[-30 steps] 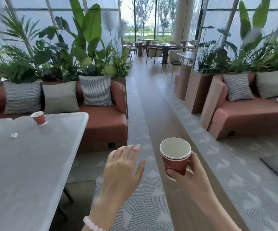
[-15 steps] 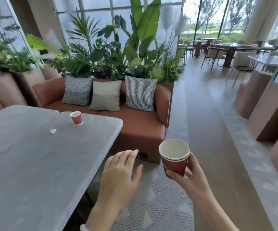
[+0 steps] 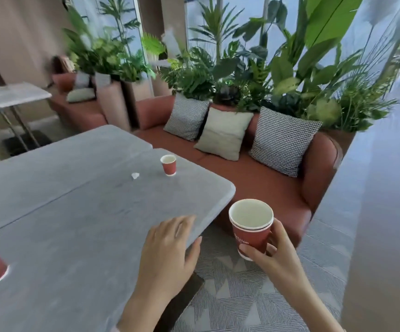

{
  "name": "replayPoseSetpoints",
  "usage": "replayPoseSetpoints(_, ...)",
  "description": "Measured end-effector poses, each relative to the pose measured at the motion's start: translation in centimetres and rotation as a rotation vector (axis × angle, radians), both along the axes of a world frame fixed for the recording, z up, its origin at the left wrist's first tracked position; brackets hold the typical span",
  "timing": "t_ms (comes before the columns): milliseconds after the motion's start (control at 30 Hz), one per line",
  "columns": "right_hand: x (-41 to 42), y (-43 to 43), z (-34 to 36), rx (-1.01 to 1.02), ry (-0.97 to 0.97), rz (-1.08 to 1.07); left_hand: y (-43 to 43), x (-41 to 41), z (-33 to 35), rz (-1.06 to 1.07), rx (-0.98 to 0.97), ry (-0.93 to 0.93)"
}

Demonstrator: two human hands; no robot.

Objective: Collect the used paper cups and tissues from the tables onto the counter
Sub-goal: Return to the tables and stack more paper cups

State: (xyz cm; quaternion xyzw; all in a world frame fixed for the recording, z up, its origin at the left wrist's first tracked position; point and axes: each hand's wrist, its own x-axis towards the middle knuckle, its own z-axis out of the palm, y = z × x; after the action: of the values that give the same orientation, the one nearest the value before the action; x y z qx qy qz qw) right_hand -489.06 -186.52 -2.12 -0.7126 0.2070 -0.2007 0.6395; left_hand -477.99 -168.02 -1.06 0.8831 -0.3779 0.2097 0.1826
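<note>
The left hand (image 3: 168, 255) hangs spread over the bench's (image 3: 74, 224) right edge, the right hand (image 3: 280, 257) grips a held cup (image 3: 251, 232); best nest the far-edge cup (image 3: 168, 164) inside it, then pinch the tissue (image 3: 135, 175) just beside.

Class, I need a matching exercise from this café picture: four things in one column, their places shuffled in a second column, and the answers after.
Things
1. tissue
2. lettered cup
3. plain cushion
4. left hand

Places
A. between the checked cushions on the sofa
B. over the edge of the table
C. in the right hand
D. on the table, left of the far red cup

Pairs: 1-D, 2-C, 3-A, 4-B
</note>
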Motion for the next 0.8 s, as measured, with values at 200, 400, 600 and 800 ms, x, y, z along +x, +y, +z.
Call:
replayPoseSetpoints(200, 9.7, -1.8, -0.1, -0.044, 0.012, 0.124, -1.2, 7.5, -1.7, 0.111, -0.036, -0.004)
replayPoseSetpoints(400, 19.7, -2.6, 0.9, -0.054, -0.012, 0.243, -2.0, 15.9, -0.8, 0.218, -0.070, -0.044)
replayPoseSetpoints(600, 27.6, -2.3, -0.1, -0.024, -0.003, 0.341, -1.0, 20.8, -1.0, 0.328, -0.064, -0.034)
replayPoseSetpoints(800, 33.2, -2.0, -0.7, -0.015, 0.005, 0.468, -0.8, 24.1, -2.1, 0.429, -0.106, -0.080)
